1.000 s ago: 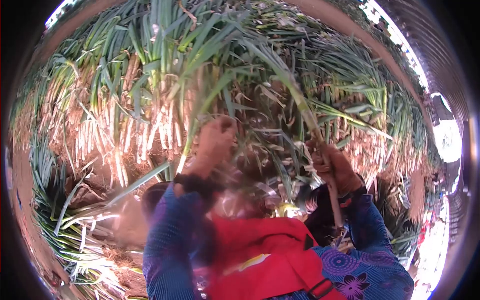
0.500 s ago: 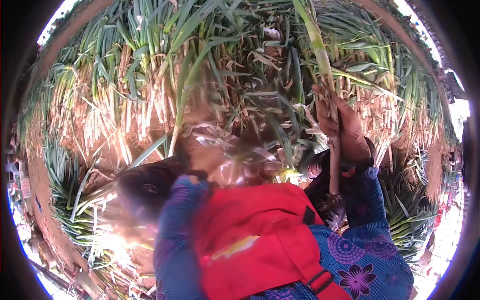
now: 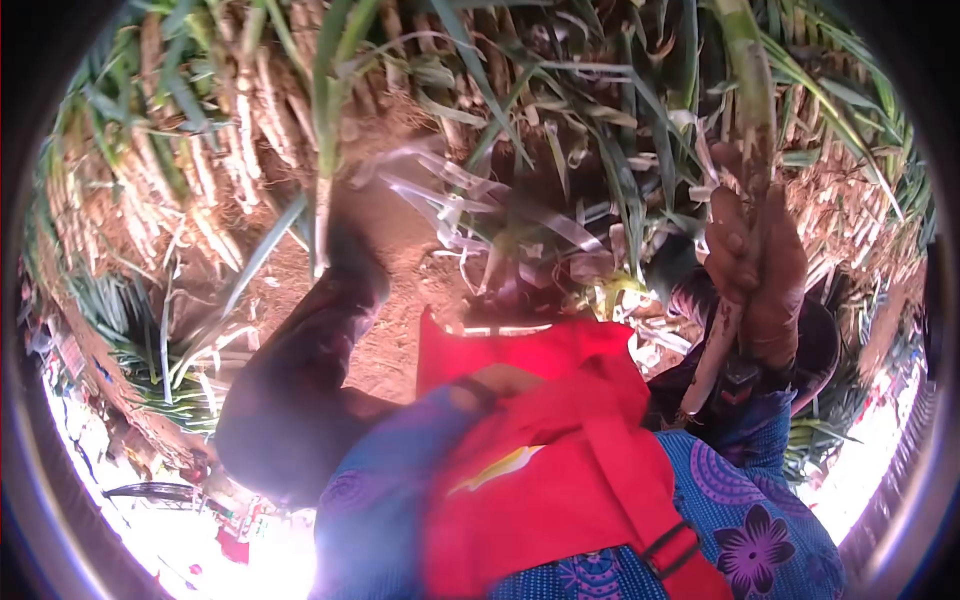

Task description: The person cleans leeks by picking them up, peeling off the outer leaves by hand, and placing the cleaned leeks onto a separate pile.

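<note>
On the right, my right hand (image 3: 760,270) is closed around a long green onion (image 3: 748,90), whose pale root end points down toward my lap. My left hand (image 3: 508,380) rests at the top of the red apron (image 3: 540,480), over my lap; its fingers are hidden by the red cloth. A single green onion (image 3: 322,215) stands in front of my left knee, apart from both hands. White plastic strips (image 3: 485,195) lie on the soil between my legs.
Rows of green onions with roots (image 3: 240,120) cross the top. More onions lie at the left (image 3: 150,345) and right (image 3: 850,210). My bent left leg (image 3: 300,380) is on brown soil (image 3: 400,310). A wheel-like object (image 3: 150,492) shows at the lower left.
My left hand has moved from the onions down to the red apron. My right hand still holds its onion, now farther right in view. The view has tilted downward.
</note>
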Demonstrator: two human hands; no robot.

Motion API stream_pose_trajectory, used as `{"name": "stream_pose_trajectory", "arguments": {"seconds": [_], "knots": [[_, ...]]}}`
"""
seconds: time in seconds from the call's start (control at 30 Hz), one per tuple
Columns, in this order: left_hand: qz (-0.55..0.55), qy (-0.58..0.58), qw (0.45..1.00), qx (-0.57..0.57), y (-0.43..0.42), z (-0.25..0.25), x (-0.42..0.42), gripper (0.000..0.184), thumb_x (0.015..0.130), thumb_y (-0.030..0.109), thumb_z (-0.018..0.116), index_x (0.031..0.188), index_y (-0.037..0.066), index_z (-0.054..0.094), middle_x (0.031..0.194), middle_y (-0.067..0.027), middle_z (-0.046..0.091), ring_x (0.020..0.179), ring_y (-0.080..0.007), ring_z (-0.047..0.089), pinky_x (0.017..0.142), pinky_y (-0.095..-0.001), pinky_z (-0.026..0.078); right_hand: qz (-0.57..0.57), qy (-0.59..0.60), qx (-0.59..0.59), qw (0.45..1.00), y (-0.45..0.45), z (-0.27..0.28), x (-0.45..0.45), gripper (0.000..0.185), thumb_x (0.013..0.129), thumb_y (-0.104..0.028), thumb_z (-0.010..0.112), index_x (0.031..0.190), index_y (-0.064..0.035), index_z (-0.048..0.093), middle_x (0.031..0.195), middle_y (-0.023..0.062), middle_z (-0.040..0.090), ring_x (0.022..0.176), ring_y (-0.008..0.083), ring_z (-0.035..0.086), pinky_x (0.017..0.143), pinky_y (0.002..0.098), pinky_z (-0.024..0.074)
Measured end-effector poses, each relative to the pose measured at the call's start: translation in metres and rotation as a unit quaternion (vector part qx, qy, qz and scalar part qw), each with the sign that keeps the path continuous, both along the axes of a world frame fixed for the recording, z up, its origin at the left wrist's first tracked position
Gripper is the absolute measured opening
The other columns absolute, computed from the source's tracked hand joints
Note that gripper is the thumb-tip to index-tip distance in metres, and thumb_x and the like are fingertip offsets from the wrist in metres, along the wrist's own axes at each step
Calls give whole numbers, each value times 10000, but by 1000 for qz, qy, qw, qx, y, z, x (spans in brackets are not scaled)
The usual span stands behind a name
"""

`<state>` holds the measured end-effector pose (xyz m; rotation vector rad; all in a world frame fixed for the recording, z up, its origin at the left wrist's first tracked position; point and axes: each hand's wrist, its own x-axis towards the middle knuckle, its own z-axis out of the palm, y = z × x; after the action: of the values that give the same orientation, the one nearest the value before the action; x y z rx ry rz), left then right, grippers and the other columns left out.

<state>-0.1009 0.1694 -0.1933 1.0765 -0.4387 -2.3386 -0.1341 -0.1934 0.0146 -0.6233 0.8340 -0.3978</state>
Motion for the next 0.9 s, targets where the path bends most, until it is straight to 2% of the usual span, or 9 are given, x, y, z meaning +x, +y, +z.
{"name": "stream_pose_trajectory", "arguments": {"seconds": [0.07, 0.17, 0.27, 0.37, 0.47, 0.57, 0.77, 0.9], "knots": [[3, 6, 999, 35, 10, 1, 3, 372, 939, 304, 529, 1147, 12, 629, 1042, -57, 684, 932, -143, 585, 877, -324, 459, -16, 24, 6, 1000, -8, -9, 11, 551, 1006, -394, 416, 1336, 47, 390, 673, -12, 433, 408, 21, 314, 328, 170, 255], [-193, 91, 977, 23, 49, -61, -31, 378, 935, 306, 532, 1168, 22, 623, 1052, -58, 681, 957, -121, 574, 882, -309, 451, -23, -2, 10, 1000, -24, -22, 21, 574, 1009, -400, 404, 1354, 55, 350, 662, -4, 424, 385, 27, 320, 312, 170, 258], [-73, -39, 990, 118, 19, 4, 20, 401, 925, 379, 503, 1166, 86, 632, 1043, -119, 681, 933, -211, 627, 843, -332, 469, -13, 5, 35, 999, -49, -20, 25, 607, 1012, -402, 394, 1392, 59, 286, 663, 23, 436, 376, 47, 351, 288, 186, 277], [-239, -157, 955, -75, 66, -6, 17, 399, 898, 398, 518, 1136, 101, 638, 1033, -161, 671, 914, -270, 639, 805, -349, 485, -11, -19, 45, 999, -54, -19, 25, 622, 1009, -399, 405, 1405, 58, 261, 689, 46, 467, 373, 60, 365, 288, 197, 308], [-292, -58, 954, 43, 89, -6, 37, 385, 870, 387, 545, 1117, 109, 643, 1012, -185, 666, 901, -281, 646, 788, -361, 496, -28, -28, 48, 998, -49, -18, 24, 616, 1009, -388, 410, 1406, 58, 258, 689, 46, 470, 372, 65, 369, 290, 199, 316], [-343, 4, 939, 25, 106, -8, 70, 366, 859, 354, 565, 1100, 93, 650, 999, -176, 671, 903, -275, 648, 794, -357, 496, -53, -33, 55, 997, -41, -13, 12, 610, 1008, -380, 414, 1406, 55, 258, 683, 43, 468, 372, 67, 369, 291, 198, 316], [-412, -43, 910, 19, 107, -21, 120, 319, 844, 297, 598, 1063, 76, 669, 976, -155, 681, 906, -248, 649, 808, -349, 495, -100, -66, 38, 992, 17, 2, -10, 598, 1008, -362, 421, 1408, 51, 258, 673, 37, 463, 373, 71, 369, 295, 196, 317], [-427, -121, 896, -25, 106, -36, 145, 288, 835, 258, 620, 1038, 64, 682, 961, -141, 687, 908, -229, 650, 817, -344, 494, -124, -94, 1, 988, 81, 11, -2, 590, 1007, -351, 426, 1409, 48, 258, 666, 33, 460, 373, 73, 369, 298, 195, 318]]}}
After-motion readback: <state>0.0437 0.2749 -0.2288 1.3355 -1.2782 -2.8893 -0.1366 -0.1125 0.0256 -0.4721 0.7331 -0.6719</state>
